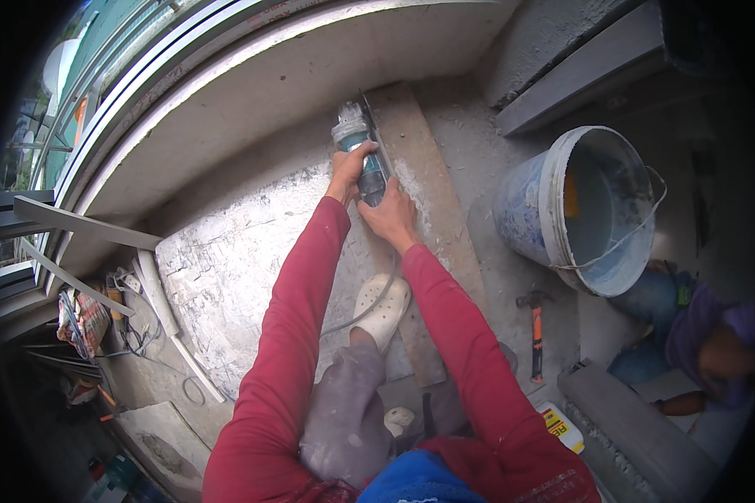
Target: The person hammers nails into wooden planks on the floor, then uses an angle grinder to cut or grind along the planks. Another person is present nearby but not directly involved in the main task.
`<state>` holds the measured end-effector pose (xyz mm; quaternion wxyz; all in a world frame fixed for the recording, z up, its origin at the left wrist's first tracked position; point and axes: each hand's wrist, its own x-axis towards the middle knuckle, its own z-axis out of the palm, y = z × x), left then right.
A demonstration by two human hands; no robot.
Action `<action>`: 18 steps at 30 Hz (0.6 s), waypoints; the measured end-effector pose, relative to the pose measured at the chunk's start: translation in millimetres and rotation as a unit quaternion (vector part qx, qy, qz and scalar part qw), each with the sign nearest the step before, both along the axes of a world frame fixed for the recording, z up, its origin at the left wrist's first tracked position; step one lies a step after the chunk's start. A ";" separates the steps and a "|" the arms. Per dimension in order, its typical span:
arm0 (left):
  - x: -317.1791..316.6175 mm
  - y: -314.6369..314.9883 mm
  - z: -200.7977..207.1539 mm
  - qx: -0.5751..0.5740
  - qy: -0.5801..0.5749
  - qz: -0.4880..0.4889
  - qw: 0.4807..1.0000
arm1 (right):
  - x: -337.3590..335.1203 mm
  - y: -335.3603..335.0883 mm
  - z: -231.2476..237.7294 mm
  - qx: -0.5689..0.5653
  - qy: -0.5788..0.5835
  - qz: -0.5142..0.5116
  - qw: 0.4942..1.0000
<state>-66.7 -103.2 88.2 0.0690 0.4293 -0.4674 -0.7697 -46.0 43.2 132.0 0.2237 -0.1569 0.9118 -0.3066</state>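
Note:
Both my hands are closed around a teal and dark angle grinder (354, 134), whose metal head points away from me. My left hand (345, 174) wraps its body nearer the head, thumb across the top. Further back, my right hand (396, 218) grips the rear end. A thin dark edge, seemingly the disc seen edge-on, stands at the right of the head, beside a long brown board (413, 138). A grey cord (367, 314) trails back from the tool over my pale clog (383, 308). The cutting contact is too small to make out.
A scuffed whitish sheet (235, 277) lies left of the board. To the right are a large bucket (524, 197) and an orange-handled hammer (537, 344). Another person (688, 327) is at the right edge. Grey bars (88, 222) jut out at left, near cables.

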 end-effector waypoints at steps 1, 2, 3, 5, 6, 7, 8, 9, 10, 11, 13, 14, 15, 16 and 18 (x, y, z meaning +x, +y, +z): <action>0.3 -0.5 -0.3 -0.002 -0.001 -0.002 1.000 | 0.2 -0.3 -0.1 0.001 0.000 -0.002 1.000; 0.1 -0.9 -0.8 -0.004 -0.004 -0.004 1.000 | 0.0 -0.7 -0.3 0.000 -0.003 -0.001 1.000; 0.0 -1.3 -1.5 0.002 0.004 -0.003 1.000 | -0.3 -1.2 -0.6 -0.001 -0.006 -0.001 1.000; -1.0 -2.4 -3.1 0.012 0.014 -0.004 1.000 | -1.5 -2.1 -1.1 -0.002 -0.012 -0.002 1.000; -1.6 -2.9 -4.1 0.018 0.012 -0.003 1.000 | -2.1 -2.5 -1.4 -0.001 -0.016 -0.003 1.000; -2.5 -3.4 -5.0 0.024 0.010 -0.001 1.000 | -2.8 -2.8 -1.6 0.002 -0.021 -0.004 1.000; -2.8 -3.7 -6.0 0.029 0.001 0.001 1.000 | -3.1 -2.9 -1.7 0.002 -0.023 -0.003 1.000; -3.2 -4.1 -6.8 0.027 0.009 0.000 1.000 | -3.3 -3.1 -1.7 0.004 -0.026 -0.003 1.000; -3.4 -4.4 -7.5 0.024 0.011 -0.001 1.000 | -3.5 -3.3 -1.6 0.009 -0.031 -0.004 0.999; -3.4 -4.8 -8.0 0.021 0.005 0.000 1.000 | -3.6 -3.6 -1.5 0.007 -0.029 -0.003 1.000; -3.6 -5.4 -8.4 0.023 0.007 0.000 1.000 | -3.8 -4.3 -1.3 0.013 -0.032 -0.002 0.999; -3.5 -5.7 -8.3 0.025 0.003 0.001 1.000 | -3.8 -4.4 -1.2 0.011 -0.032 -0.002 0.999; -3.5 -5.9 -8.0 0.024 0.003 0.002 1.000 | -4.0 -4.7 -1.2 0.012 -0.034 -0.002 0.999; -3.5 -6.1 -7.5 0.023 0.001 0.002 1.000 | -4.0 -4.9 -1.2 0.013 -0.036 -0.002 0.999; -3.7 -6.0 -6.4 0.024 -0.002 0.002 1.000 | -4.4 -5.1 -1.3 0.014 -0.028 0.000 1.000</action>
